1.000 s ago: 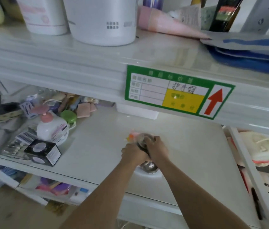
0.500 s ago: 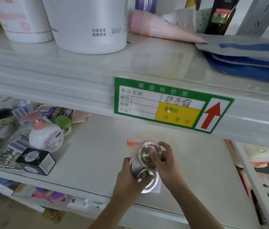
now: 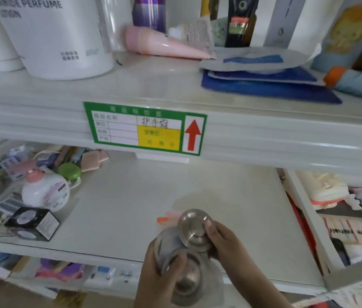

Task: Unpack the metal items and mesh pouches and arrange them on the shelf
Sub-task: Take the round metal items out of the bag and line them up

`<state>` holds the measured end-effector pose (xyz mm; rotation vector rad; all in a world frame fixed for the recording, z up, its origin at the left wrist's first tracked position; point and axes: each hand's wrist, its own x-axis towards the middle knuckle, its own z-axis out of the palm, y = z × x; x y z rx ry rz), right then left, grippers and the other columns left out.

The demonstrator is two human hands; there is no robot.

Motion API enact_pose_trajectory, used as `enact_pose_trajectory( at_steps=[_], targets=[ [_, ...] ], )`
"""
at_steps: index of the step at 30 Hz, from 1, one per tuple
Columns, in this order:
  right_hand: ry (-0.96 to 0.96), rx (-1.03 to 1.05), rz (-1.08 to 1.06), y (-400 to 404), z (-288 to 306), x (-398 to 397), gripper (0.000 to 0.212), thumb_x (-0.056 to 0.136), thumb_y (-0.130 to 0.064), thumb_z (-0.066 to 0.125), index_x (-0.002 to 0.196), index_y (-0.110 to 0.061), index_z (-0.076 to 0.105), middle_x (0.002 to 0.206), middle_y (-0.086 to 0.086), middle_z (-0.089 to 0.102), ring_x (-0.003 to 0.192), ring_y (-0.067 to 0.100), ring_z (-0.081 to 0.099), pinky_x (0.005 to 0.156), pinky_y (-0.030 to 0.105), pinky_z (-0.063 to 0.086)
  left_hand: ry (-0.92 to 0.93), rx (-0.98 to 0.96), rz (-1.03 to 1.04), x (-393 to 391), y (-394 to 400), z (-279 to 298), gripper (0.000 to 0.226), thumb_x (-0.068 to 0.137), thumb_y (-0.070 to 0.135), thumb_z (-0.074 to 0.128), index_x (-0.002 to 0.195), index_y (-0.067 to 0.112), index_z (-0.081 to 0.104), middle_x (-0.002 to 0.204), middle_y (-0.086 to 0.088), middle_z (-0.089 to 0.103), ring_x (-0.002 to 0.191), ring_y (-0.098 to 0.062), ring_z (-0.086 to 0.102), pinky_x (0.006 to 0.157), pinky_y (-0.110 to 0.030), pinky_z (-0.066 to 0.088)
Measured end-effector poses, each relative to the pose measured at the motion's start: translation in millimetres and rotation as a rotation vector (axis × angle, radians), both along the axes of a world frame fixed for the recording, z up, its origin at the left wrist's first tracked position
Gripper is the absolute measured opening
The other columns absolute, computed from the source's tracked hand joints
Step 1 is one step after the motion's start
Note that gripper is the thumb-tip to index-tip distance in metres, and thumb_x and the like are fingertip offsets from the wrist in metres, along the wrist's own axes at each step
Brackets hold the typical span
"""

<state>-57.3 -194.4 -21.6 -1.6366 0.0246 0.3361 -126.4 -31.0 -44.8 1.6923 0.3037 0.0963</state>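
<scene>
Over the front edge of the white middle shelf (image 3: 131, 207) I hold a cluster of round shiny metal items in clear plastic wrap. My right hand (image 3: 224, 243) pinches the rim of the upper metal disc (image 3: 194, 227), tilted up and facing me. My left hand (image 3: 160, 274) wraps around the lower metal pieces (image 3: 186, 278), a dome-shaped one nearest me. Just behind the disc a small pink and orange packet (image 3: 166, 217) lies on the shelf. No mesh pouch can be made out.
The shelf's left side holds a white bottle with a pink cap (image 3: 44, 192), a black box (image 3: 33, 223), a green round case (image 3: 69, 171) and small packets. A green price label (image 3: 144, 127) sits on the upper shelf's edge. A side bin (image 3: 335, 218) stands to the right.
My hands drew the metal items back from the shelf surface toward its front edge and raised them. The right hand tilted the upper disc away from the lower pieces. The view shifted closer and upward.
</scene>
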Motion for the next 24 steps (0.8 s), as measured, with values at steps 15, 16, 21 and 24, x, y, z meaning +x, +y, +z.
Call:
enact_pose_trajectory(
  at_steps=[15,16,21,24],
  targets=[
    [0.013,-0.041,-0.305,-30.9,9.6,18.5,0.039,0.102,-0.024,0.050,0.098,0.013,0.063,0.064,0.016,0.044,0.046,0.016,0.039,0.051,0.034,0.036,0.014,-0.257,0.143,-35.8,10.2,29.0,0.038,0.083,0.007,0.071,0.099,0.039,0.059,0.072,0.040,0.068,0.067,0.024,0.060,0.054,0.005,0.041],
    [-0.005,-0.090,-0.321,-31.1,8.5,33.4,0.034,0.103,-0.022,0.050,0.103,0.009,0.063,0.062,0.015,0.048,0.043,0.017,0.041,0.048,0.032,0.037,0.023,-0.275,0.152,-41.3,15.4,27.1,0.038,0.083,0.007,0.071,0.097,0.039,0.058,0.068,0.041,0.067,0.064,0.025,0.059,0.052,0.005,0.040],
    [-0.036,-0.308,-0.299,2.8,6.9,109.8,0.021,0.102,-0.021,0.049,0.117,-0.008,0.056,0.063,0.013,0.062,0.034,0.014,0.048,0.031,0.018,0.035,0.021,-0.243,0.216,-59.9,25.1,19.4,0.042,0.074,0.027,0.077,0.094,0.060,0.060,0.083,0.040,0.068,0.077,0.022,0.061,0.071,-0.012,0.045],
    [-0.023,-0.397,-0.231,36.0,3.6,138.4,0.026,0.101,-0.022,0.048,0.122,-0.007,0.053,0.074,0.015,0.066,0.043,0.019,0.053,0.027,0.015,0.032,0.033,-0.234,0.267,-64.4,24.3,22.8,0.041,0.074,0.028,0.077,0.095,0.059,0.058,0.083,0.038,0.069,0.076,0.021,0.061,0.064,-0.006,0.041]
  ],
)
